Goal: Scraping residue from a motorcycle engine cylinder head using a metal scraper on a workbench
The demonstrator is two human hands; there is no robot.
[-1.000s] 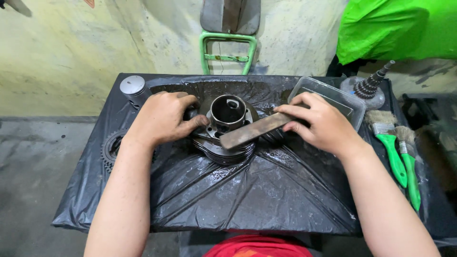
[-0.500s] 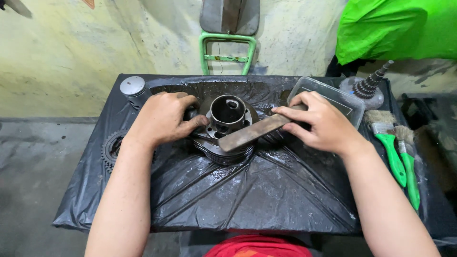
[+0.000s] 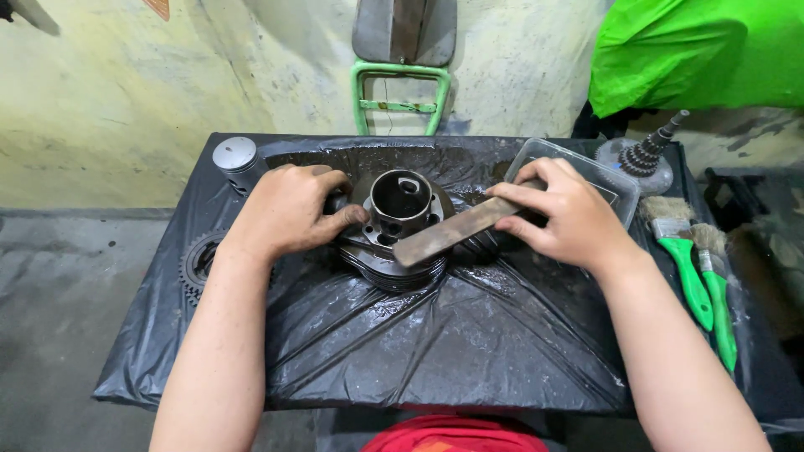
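Note:
A dark finned engine cylinder (image 3: 394, 226) stands upright on a table covered in black plastic sheet (image 3: 377, 335). My left hand (image 3: 289, 209) grips its left side and holds it steady. My right hand (image 3: 565, 216) is closed on the far end of a flat, rusty metal bar (image 3: 452, 233). The bar slants down to the left, and its free end lies on the cylinder's top face near the front rim.
A silver piston (image 3: 236, 159) stands at the table's back left, a gear (image 3: 197, 264) at the left edge. A clear plastic tray (image 3: 611, 180), a gear shaft (image 3: 645, 155) and two green-handled brushes (image 3: 699, 272) lie to the right. A green metal frame (image 3: 400, 96) leans on the wall.
The bar and my right hand have shifted slightly across the cylinder's top face. My left hand stays on the cylinder.

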